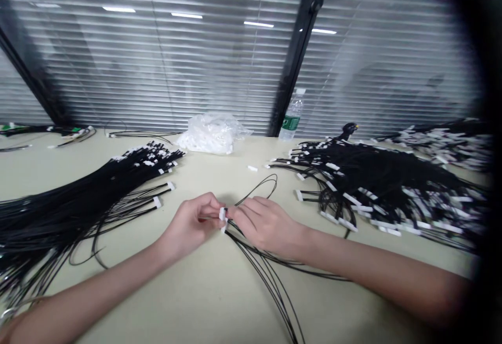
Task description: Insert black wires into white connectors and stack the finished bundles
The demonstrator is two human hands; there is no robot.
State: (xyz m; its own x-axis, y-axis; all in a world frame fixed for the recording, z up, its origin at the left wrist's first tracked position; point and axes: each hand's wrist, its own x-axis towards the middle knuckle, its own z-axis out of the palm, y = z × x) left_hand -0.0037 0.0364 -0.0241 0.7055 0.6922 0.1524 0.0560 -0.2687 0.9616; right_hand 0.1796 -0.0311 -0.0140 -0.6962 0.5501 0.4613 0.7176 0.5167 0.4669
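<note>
My left hand [198,218] and my right hand [262,225] meet above the table at the middle of the view. Between their fingertips is a small white connector [223,213], pinched by my left thumb and fingers. A second white piece [224,227] shows just below it. The fingers of my right hand close round thin black wires beside the connector; their exact grip is partly hidden. Black wires [266,271] trail from there toward the near edge and under my right forearm. One wire loop [270,179] rises behind my right hand.
A large bundle of black wires [78,192] with white connectors lies left. Another pile of black cables [384,176] spreads right. Behind stand a clear plastic bag [214,132] of white parts and a bottle [291,116] against the blinds. A loose white connector [252,168] lies on the table [188,302].
</note>
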